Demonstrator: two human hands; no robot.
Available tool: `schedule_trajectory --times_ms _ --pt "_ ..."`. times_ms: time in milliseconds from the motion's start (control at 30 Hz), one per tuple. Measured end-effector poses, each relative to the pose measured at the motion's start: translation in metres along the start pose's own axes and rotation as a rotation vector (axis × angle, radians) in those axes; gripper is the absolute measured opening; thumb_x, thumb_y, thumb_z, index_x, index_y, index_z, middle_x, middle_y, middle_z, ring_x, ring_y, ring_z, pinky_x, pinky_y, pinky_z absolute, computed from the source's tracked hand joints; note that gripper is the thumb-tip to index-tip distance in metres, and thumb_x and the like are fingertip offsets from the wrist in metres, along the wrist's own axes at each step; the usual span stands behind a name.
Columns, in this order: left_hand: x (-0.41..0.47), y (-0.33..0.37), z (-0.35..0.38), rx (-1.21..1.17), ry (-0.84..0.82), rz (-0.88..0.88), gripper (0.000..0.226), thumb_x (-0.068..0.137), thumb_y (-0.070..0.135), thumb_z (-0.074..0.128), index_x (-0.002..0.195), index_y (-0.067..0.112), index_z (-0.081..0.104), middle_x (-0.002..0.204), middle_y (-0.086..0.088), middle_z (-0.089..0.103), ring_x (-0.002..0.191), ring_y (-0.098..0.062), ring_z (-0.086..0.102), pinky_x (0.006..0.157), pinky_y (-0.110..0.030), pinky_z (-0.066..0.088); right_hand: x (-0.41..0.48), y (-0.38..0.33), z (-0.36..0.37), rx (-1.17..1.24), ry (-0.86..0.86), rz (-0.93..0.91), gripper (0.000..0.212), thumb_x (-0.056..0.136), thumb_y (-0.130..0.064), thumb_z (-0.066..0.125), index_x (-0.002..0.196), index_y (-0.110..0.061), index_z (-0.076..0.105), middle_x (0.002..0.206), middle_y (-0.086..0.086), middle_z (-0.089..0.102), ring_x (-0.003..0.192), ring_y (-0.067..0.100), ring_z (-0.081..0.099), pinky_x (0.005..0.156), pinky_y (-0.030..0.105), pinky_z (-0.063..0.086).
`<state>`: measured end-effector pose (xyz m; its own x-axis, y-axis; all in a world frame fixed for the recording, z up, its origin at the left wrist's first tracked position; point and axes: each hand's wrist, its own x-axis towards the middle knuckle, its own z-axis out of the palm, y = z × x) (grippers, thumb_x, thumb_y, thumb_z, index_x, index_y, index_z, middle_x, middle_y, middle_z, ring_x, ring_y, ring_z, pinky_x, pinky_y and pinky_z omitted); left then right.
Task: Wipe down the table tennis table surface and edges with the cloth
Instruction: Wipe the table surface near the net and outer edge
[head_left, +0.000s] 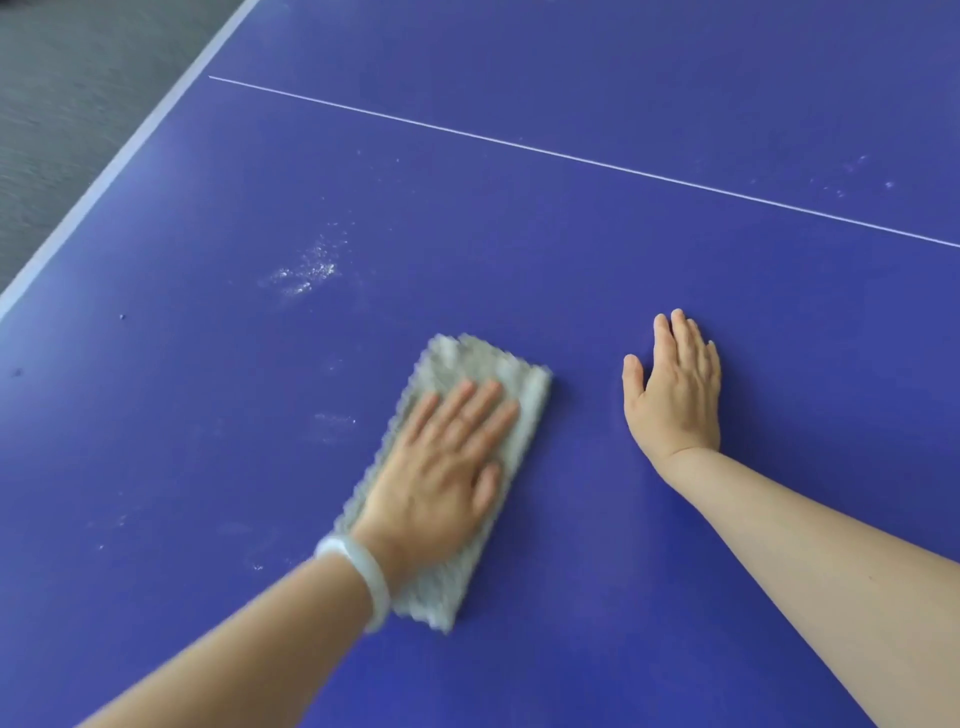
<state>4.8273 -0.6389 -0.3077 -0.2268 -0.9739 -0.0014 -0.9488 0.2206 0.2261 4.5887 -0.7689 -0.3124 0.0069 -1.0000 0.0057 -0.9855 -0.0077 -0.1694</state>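
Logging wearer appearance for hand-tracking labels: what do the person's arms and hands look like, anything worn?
No sleeves or gloves in view. The left hand has a smooth, pale whitish bangle at the wrist; it is blurred, so rings cannot be told. The right hand shows no watch, band or ring.

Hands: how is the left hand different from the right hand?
The left hand presses on the grey cloth; the right hand rests on the bare blue table. The left wrist wears a pale bracelet; the right wrist has none. Both lie flat, fingers straight.
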Motion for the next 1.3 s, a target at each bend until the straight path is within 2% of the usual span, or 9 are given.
schedule_trajectory --times_ms 200,367,467,633,733,867,1000,1133,1300 --pt "0.029 -0.009 -0.003 -0.015 0.086 -0.463 0.063 0.097 0.034 0.025 0.158 0.023 0.012 0.166 0.0 0.006 0.152 -0.021 -0.002 0.123 -0.047 0.001 0.001 0.0 0.002 -0.014 0.01 0.001 0.06 0.103 -0.036 0.036 0.155 -0.007 0.025 0.164 0.01 0.018 0.152 0.024 0.013 0.125 0.042 0.007" --pt "-0.037 0.084 0.02 -0.101 0.0 0.007 0.065 0.096 0.032 0.037 0.157 0.018 0.02 0.165 -0.002 0.01 0.153 -0.023 0.001 0.119 -0.052 0.017 0.0 0.0 0.0 0.031 0.024 -0.005 0.059 0.103 -0.033 0.04 0.153 -0.005 0.028 0.163 0.012 0.02 0.151 0.026 0.015 0.124 0.042 0.007" --pt "-0.07 0.058 0.014 -0.072 -0.042 0.187 0.063 0.098 0.036 0.039 0.157 0.025 0.019 0.165 0.003 0.009 0.152 -0.019 0.004 0.121 -0.046 0.011 0.001 0.001 0.0 0.031 0.019 -0.014 0.059 0.103 -0.033 0.04 0.153 -0.005 0.028 0.163 0.012 0.021 0.151 0.026 0.016 0.124 0.042 0.008" --pt "-0.063 -0.057 -0.017 0.031 0.003 -0.265 0.062 0.097 0.039 0.027 0.157 0.029 0.018 0.165 0.005 0.008 0.152 -0.015 0.002 0.123 -0.042 0.004 0.003 0.001 0.001 0.024 0.013 -0.022 0.059 0.104 -0.035 0.038 0.154 -0.007 0.026 0.164 0.011 0.019 0.152 0.025 0.014 0.125 0.042 0.007" --pt "-0.056 -0.048 -0.014 0.03 0.046 -0.498 0.064 0.096 0.037 0.018 0.158 0.024 0.009 0.165 0.002 0.001 0.152 -0.017 -0.008 0.123 -0.044 -0.001 0.003 0.002 0.001 0.047 0.014 -0.019 0.06 0.103 -0.035 0.041 0.154 -0.006 0.027 0.163 0.012 0.019 0.152 0.025 0.014 0.124 0.043 0.007" --pt "-0.081 0.037 0.009 -0.023 0.017 -0.279 0.062 0.099 0.036 0.024 0.158 0.019 0.015 0.166 -0.001 0.005 0.152 -0.021 -0.005 0.121 -0.048 0.002 0.004 0.004 -0.002 0.13 -0.003 -0.031 0.061 0.101 -0.031 0.049 0.153 -0.006 0.031 0.163 0.012 0.02 0.152 0.026 0.014 0.124 0.044 0.007" --pt "-0.086 0.046 0.007 -0.04 -0.024 -0.223 0.062 0.099 0.038 0.022 0.158 0.023 0.009 0.166 0.004 -0.001 0.151 -0.016 -0.012 0.122 -0.046 -0.003 -0.012 -0.006 -0.018 0.064 -0.14 -0.074 0.062 0.102 -0.025 0.046 0.155 -0.005 0.022 0.165 0.013 0.014 0.153 0.026 0.007 0.123 0.048 0.004" --pt "-0.086 0.044 0.004 -0.032 -0.036 -0.239 0.061 0.1 0.037 0.019 0.158 0.026 0.005 0.165 0.007 -0.006 0.15 -0.013 -0.016 0.122 -0.044 -0.006 -0.116 -0.032 -0.028 0.075 -0.068 -0.229 0.061 0.102 -0.023 0.044 0.155 -0.005 0.021 0.165 0.011 0.013 0.153 0.025 0.004 0.124 0.046 -0.001" --pt "-0.085 0.046 0.006 -0.017 -0.028 -0.245 0.06 0.101 0.035 0.021 0.158 0.027 0.004 0.165 0.007 -0.005 0.151 -0.013 -0.014 0.122 -0.043 -0.007 -0.24 -0.018 -0.01 0.191 -0.115 -0.079 0.055 0.105 -0.026 0.031 0.155 -0.007 0.023 0.164 0.007 0.014 0.153 0.02 0.005 0.125 0.045 0.002"
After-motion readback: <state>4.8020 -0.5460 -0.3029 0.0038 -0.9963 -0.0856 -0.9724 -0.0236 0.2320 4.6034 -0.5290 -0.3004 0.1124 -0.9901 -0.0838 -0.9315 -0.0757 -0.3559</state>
